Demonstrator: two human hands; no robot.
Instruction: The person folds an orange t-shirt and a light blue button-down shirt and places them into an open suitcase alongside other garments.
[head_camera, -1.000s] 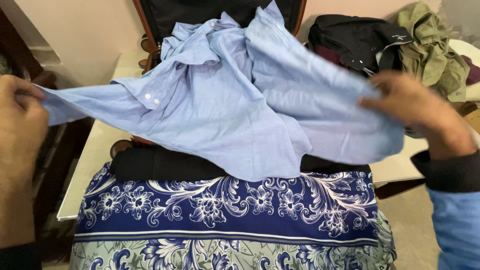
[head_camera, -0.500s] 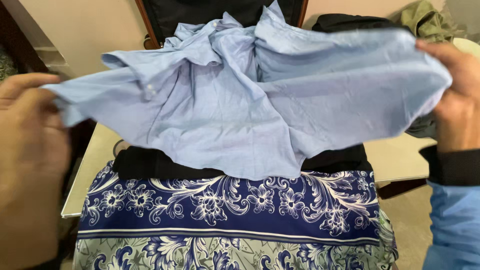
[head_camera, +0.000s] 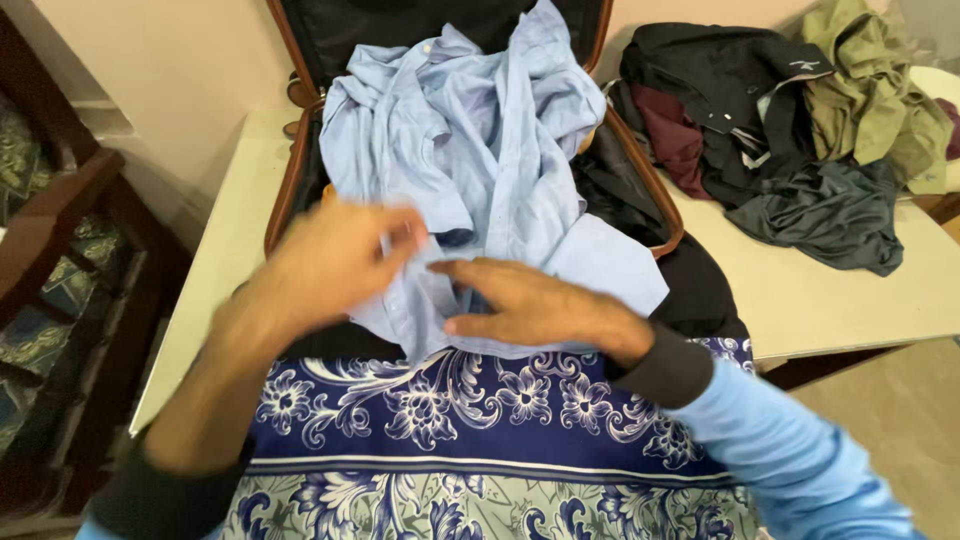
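A crumpled light blue shirt (head_camera: 480, 150) lies in an open dark suitcase with a brown rim (head_camera: 640, 170). My left hand (head_camera: 335, 260) pinches a fold of the shirt near its lower middle. My right hand (head_camera: 530, 305) lies flat on the shirt's lower edge, fingers pointing left and almost touching the left hand. A blue and white floral cloth (head_camera: 500, 420) covers the near end below both hands.
The suitcase rests on a pale table (head_camera: 820, 300). A heap of black, maroon, grey and olive clothes (head_camera: 780, 110) lies on the table at right. A dark wooden chair (head_camera: 50, 260) with patterned cushions stands at left. Bare floor (head_camera: 890, 420) shows at lower right.
The shirt was held spread wide between both hands. Now both hands have come together at the middle and the shirt has dropped, folded inward, into the suitcase.
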